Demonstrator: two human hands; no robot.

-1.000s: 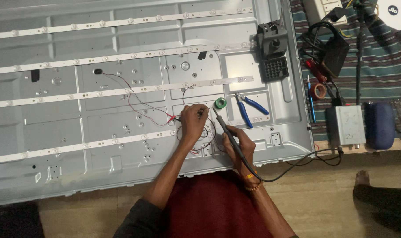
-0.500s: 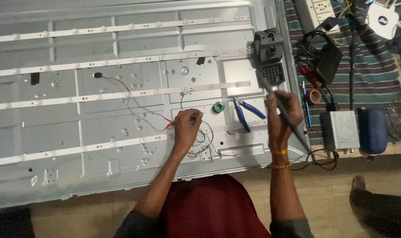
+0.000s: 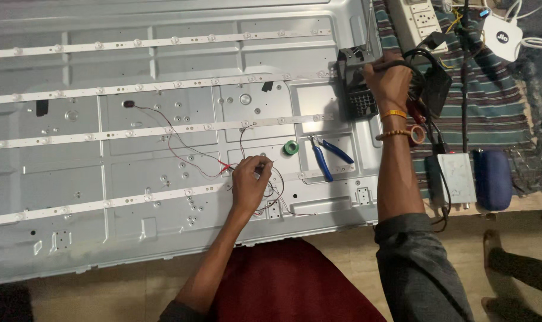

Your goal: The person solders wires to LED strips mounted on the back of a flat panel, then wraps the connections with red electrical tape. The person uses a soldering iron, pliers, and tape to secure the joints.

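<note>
Left hand [image 3: 251,180] is pinching thin wires [image 3: 271,179] on the grey metal panel [image 3: 134,149], near centre. Right hand [image 3: 389,77] is gripping a black stand [image 3: 355,83] at the panel's far right edge.

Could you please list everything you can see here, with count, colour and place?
metal back panel: one, grey, fills the left and middle of the view
light strips: four, white, running across the panel
thin wires: a few, red and black, at the left hand
tape roll: one, green, on the panel
pliers: one pair, blue handles, right of the tape roll
black stand: one, at the panel's right edge
striped cloth: one, green and dark, at right
metal box: one, silver, on the cloth
pouch: one, blue, beside the box
power strip: one, white, top right
left hand: pinching the wires
right hand: at the black stand
</note>
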